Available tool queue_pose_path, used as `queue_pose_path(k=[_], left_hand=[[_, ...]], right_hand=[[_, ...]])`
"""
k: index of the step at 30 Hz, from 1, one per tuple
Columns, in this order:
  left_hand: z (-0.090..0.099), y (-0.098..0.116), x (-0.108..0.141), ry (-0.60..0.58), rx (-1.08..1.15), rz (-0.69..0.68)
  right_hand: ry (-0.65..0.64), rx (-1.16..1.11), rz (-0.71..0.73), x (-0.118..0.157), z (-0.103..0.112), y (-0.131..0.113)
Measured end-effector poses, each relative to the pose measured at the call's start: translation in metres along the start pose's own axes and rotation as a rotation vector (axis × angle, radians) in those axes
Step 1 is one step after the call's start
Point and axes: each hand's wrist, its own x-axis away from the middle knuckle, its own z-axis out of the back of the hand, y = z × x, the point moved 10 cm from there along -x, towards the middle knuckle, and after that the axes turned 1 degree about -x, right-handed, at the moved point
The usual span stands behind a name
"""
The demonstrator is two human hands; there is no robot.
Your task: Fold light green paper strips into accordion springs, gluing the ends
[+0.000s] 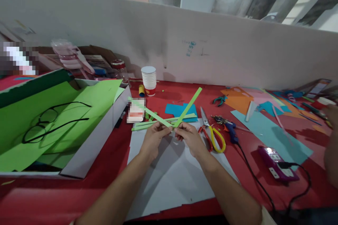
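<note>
My left hand (pixel 155 137) pinches the lower end of a light green paper strip (pixel 155 115) that slants up to the left. Between the fingers of my right hand (pixel 188 135) is a brighter green paper strip (pixel 188 107), slanting up to the right. The two strips meet at their lower ends in a V, right at my fingertips; whether they are joined cannot be made out. Both hands are above a white sheet (pixel 171 172). Behind them lie several loose green strips (pixel 145 124) and blue paper pieces (pixel 174 108). Red-and-yellow-handled scissors (pixel 211 133) rest beside my right hand.
At left stands a box (pixel 101 137) holding green sheets and eyeglasses (pixel 42 126). Paper cups (pixel 149 81) stand at the back. To the right are a blue glue gun (pixel 231 132), pliers (pixel 219 100), a purple device (pixel 277 163) with a cable, coloured paper and another person's arm (pixel 332 147).
</note>
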Motion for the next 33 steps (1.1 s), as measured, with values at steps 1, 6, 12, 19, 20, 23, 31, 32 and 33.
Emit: queue_pose_path(k=[1,6,12,19,20,23,31,32,33], left_hand=[[-0.001,-0.002,0.0,-0.01,0.018,0.03],[-0.004,-0.003,0.0,-0.042,0.03,0.046],[0.0,-0.002,-0.003,0.028,0.06,0.001],[0.0,-0.01,-0.005,0.007,0.185,0.095],[0.0,-0.011,-0.005,0.008,0.191,0.094],[0.001,-0.012,-0.005,0.003,0.208,0.105],[-0.002,-0.011,-0.001,0.0,0.156,0.118],[-0.001,-0.008,-0.001,0.011,0.14,0.089],[0.0,-0.004,0.0,0.023,0.119,0.051]], right_hand=[[-0.008,0.003,0.002,0.0,0.0,-0.002],[-0.022,0.039,0.032,0.001,-0.001,-0.005],[0.025,-0.112,0.059,0.0,-0.003,0.001],[-0.04,-0.079,0.148,0.001,-0.004,-0.007],[-0.036,-0.013,0.196,0.003,-0.004,-0.011],[0.03,0.205,0.351,0.009,-0.003,-0.025],[0.101,0.359,0.542,0.019,-0.003,-0.044],[0.093,0.332,0.517,0.018,-0.003,-0.041],[0.08,0.295,0.48,0.016,-0.003,-0.037]])
